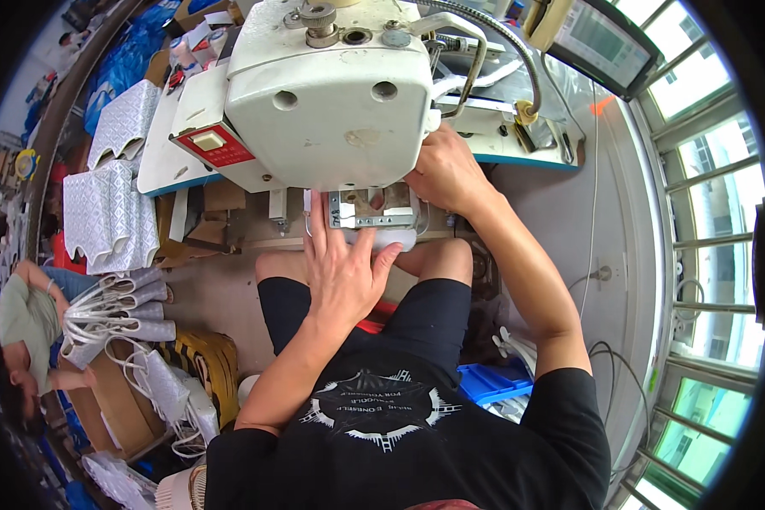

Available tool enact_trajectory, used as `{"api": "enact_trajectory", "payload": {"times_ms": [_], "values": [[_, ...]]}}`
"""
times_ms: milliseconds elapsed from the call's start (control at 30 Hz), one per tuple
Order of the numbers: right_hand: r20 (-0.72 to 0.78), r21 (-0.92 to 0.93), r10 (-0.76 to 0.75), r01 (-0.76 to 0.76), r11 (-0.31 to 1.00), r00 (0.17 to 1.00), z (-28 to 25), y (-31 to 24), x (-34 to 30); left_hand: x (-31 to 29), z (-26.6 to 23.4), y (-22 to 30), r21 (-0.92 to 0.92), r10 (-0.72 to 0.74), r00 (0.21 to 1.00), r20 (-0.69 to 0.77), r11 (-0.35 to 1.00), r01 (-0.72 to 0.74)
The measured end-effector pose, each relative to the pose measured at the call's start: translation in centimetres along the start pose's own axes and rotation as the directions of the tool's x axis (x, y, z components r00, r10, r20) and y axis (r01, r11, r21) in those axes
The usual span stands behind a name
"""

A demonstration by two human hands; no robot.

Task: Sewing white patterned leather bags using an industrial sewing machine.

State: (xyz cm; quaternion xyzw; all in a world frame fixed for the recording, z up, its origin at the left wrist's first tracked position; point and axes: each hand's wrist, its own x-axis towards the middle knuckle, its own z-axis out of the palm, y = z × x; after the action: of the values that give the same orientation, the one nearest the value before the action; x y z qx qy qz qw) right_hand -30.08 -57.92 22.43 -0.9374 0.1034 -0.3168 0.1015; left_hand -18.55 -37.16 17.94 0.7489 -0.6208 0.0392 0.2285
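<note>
A large white sewing machine (331,110) fills the upper middle of the view. Under its head sits a metal clamp frame (387,222), with a whitish piece (401,239) showing at its near edge. My left hand (345,276) lies open there, fingers spread, its tips against the clamp and the white material. At the right side of the machine head, my right hand (450,172) is closed with its fingers curled inward. The head hides its fingertips and whatever they grip.
Stacks of silvery patterned fabric pieces (110,212) stand at the left. Below them are bags with white handles (119,314) and a cardboard box (115,404). Another person (25,319) is at far left. A control screen (603,42) hangs upper right, and a blue tray (493,382) sits lower right.
</note>
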Motion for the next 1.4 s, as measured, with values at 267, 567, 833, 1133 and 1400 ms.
{"api": "enact_trajectory", "payload": {"times_ms": [267,567,833,1133,1400], "values": [[-0.002,-0.025,0.005,-0.005,1.0,1.0,0.4,-0.6,0.5,1.0,0.1,0.4,0.055,-0.046,0.999,0.008,0.997,0.046],[-0.036,-0.001,0.019,-0.02,1.0,0.999,0.9,-0.5,0.1,0.7,-0.6,-0.7,-0.077,0.027,1.0,-0.002,0.997,-0.027],[-0.021,0.007,0.013,-0.013,1.0,1.0,1.2,-0.4,0.0,0.6,-0.9,-0.6,-0.041,0.036,0.999,-0.029,0.998,-0.037],[-0.052,0.051,0.251,-0.248,0.967,0.967,-0.9,-2.2,-2.8,-0.3,-0.8,-0.6,-0.103,0.041,0.997,-0.066,0.994,-0.048],[-0.015,0.368,0.615,-0.568,0.736,0.788,-0.4,-4.1,-9.9,-2.2,-4.1,-4.3,-0.142,0.045,0.998,-0.036,0.989,-0.049]]}}
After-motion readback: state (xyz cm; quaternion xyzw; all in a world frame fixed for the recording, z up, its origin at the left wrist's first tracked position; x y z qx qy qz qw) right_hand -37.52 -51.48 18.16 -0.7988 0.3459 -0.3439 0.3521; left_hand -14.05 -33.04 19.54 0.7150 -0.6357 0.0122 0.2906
